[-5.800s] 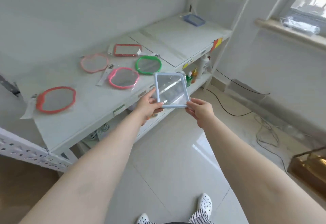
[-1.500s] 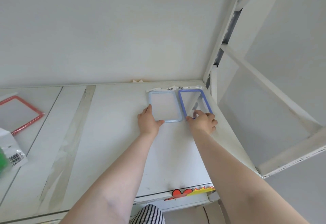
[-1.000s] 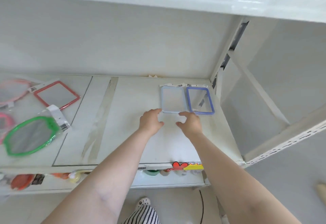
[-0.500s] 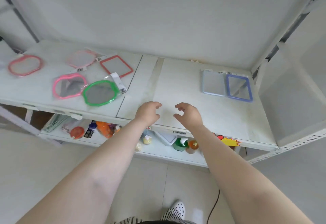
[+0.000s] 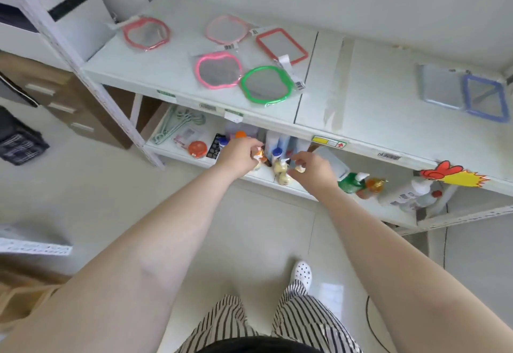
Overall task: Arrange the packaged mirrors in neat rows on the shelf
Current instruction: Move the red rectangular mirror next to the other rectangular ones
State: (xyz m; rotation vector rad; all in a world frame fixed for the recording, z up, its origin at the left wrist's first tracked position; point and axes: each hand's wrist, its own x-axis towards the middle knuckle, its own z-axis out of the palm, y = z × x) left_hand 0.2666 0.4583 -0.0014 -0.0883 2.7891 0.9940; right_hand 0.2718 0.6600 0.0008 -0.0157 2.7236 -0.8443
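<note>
Below the shelf (image 5: 361,119), left hand (image 5: 241,156) and right hand (image 5: 313,169), fingers loosely curled.

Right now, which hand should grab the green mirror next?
Probably the left hand. It hangs almost straight below the green mirror, while the right hand is further right, toward the two blue mirrors. Both hands are loosely curled and hold nothing, so either could go; left looks closer.
</note>
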